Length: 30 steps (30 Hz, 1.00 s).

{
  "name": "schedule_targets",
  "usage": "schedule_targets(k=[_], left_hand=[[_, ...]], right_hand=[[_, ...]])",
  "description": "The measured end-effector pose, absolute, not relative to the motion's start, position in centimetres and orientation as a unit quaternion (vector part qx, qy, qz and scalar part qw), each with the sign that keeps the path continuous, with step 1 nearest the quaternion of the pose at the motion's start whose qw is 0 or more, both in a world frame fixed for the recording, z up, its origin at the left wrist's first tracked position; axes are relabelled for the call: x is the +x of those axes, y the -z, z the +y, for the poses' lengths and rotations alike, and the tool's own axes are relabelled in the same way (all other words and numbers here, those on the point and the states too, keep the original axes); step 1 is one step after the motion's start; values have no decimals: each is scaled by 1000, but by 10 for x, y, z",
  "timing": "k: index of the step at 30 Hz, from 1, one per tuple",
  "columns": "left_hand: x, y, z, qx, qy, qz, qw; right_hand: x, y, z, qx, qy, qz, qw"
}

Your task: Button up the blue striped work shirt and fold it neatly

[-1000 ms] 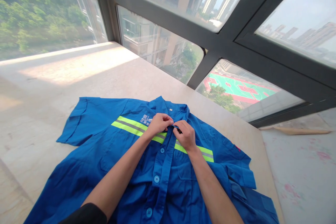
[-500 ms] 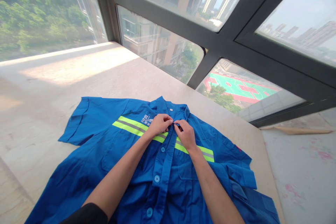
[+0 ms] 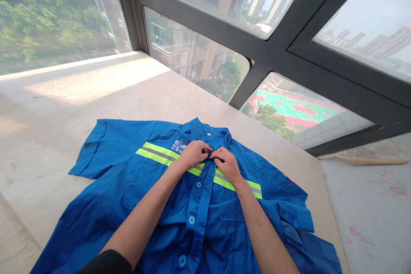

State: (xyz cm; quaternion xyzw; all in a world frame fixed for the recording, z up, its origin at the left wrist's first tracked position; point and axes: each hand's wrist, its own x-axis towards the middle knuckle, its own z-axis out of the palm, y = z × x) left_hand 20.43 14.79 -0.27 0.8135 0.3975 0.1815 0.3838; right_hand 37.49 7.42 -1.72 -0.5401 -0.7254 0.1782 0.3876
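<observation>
A blue shirt [image 3: 213, 209] lies face up across the lower middle of the frame, its collar [image 3: 224, 132] towards the top, on a pale window ledge [image 3: 128, 105]. The left hand [image 3: 193, 154] and the right hand [image 3: 225, 163] meet just below the collar, near the centre of the frame. The fingers of both are pinched closed on the shirt's front edges, nearly touching; what exactly sits between the fingertips is too small to tell.

Below the hands, three buttons [image 3: 192, 219] run down the front towards the bottom edge, uncovered beside the other flap. A yellow-green stripe [image 3: 157, 154] with a grey middle crosses the chest, partly hidden by the hands, and white lettering [image 3: 176, 145] shows above it, left of the left hand. A dark sleeve [image 3: 105, 262] covers the left arm at the bottom. Grey window frames [image 3: 272, 53] fill the top; a green-and-red sports court [image 3: 285, 105] shows outside, right of centre.
</observation>
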Motion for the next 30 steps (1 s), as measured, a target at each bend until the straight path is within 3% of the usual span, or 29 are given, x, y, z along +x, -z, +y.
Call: schedule_targets(k=[6, 10, 22, 30], left_hand=[[206, 0, 141, 866, -124, 410, 258], [208, 0, 138, 865, -119, 424, 240], [211, -11, 139, 780, -174, 477, 366], [215, -5, 140, 654, -261, 485, 519]], right_hand=[[370, 19, 72, -586, -101, -723, 351], [364, 23, 70, -615, -17, -721, 319], [361, 22, 71, -638, -31, -686, 347], [364, 15, 71, -591, -70, -706, 383]])
